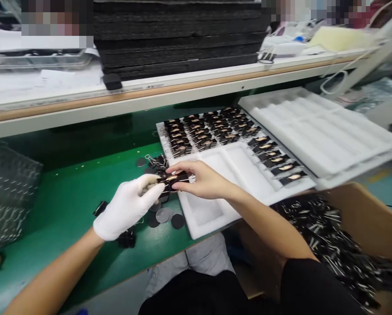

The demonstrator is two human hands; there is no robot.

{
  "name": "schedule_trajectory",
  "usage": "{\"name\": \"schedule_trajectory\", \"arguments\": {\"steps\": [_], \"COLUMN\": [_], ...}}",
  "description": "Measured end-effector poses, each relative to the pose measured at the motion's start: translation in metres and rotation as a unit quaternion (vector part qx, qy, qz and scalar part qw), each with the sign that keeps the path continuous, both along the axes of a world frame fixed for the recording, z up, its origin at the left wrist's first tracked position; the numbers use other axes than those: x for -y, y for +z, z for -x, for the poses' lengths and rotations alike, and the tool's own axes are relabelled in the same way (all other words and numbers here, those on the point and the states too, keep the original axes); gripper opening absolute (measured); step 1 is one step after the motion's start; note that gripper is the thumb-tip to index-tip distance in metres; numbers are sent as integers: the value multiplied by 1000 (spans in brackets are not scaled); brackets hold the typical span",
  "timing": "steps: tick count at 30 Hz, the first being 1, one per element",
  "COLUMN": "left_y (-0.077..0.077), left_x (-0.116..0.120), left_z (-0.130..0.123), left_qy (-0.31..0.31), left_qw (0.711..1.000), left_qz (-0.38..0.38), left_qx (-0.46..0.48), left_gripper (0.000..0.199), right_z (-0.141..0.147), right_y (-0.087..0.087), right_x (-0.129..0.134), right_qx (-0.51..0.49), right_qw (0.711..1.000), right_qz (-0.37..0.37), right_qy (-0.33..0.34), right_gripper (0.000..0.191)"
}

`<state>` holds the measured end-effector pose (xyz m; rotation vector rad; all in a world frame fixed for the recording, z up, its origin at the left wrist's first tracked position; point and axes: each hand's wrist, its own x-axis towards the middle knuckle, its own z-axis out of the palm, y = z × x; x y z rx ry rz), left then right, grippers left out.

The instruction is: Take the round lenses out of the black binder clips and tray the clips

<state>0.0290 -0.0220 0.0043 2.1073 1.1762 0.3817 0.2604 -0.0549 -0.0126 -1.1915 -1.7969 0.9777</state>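
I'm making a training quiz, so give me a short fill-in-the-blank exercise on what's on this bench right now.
1. The left hand wears a ____ glove.
2. Both hands pinch a small clipped part above the ____ bench mat.
3. The right hand is ____, with no glove.
4. Finished parts sit in rows in a ____ foam tray.

Missing words: white; green; bare; white

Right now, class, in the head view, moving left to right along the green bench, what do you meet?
White-gloved left hand → small black clipped part with a copper oval, pinched by both hands → bare right hand → white foam tray partly filled with black parts → brown cardboard box of loose black clips.
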Motion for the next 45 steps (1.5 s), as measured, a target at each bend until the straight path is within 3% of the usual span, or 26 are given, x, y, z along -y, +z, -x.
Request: {"name": "schedule_trajectory", "arguments": {"steps": [4, 6, 9, 13, 17, 23, 30, 37, 41, 43, 45], "left_y": [-6, -6, -2, 4, 5, 3, 5, 2, 10, 17, 23], "left_x": [3, 3, 0, -5, -6, -6, -7, -6, -7, -8, -8], "left_z": [-1, 1, 6, 9, 8, 9, 13, 14, 19, 25, 34], "left_qy": [-67, -91, -84, -88, -87, -81, -100, -112, -104, -93, -76], "left_qw": [998, 995, 992, 988, 989, 989, 985, 983, 982, 981, 979], "left_qz": [6, -21, -75, -98, -95, -96, -118, -122, -138, -152, -170], "left_qx": [-17, -29, -60, -79, -78, -82, -75, -76, -70, -76, -88], "left_gripper": [49, 55, 58, 52, 52, 53, 51, 49, 48, 48, 49], "right_z": [-22, -56, -127, -209, -240, -242, -246, -241, -217, -190, -156], "right_y": [-3, 3, 16, 14, -10, -32, -34, -33, -12, -1, 5], "right_x": [8, 8, 1, -8, -9, -16, -15, -14, -8, -5, -4], "right_qx": [7, 43, 183, 348, 365, 377, 392, 444, 486, 478, 468], "right_qw": [1000, 999, 982, 914, 895, 882, 883, 854, 833, 839, 855], "right_qz": [0, -21, -39, -53, 26, 3, 6, -22, -41, -91, -136], "right_qy": [-19, -12, -27, -201, -254, -283, -258, -269, -260, -243, -175], "right_gripper": [24, 22, 25, 19, 29, 31, 32, 28, 43, 42, 35]}}
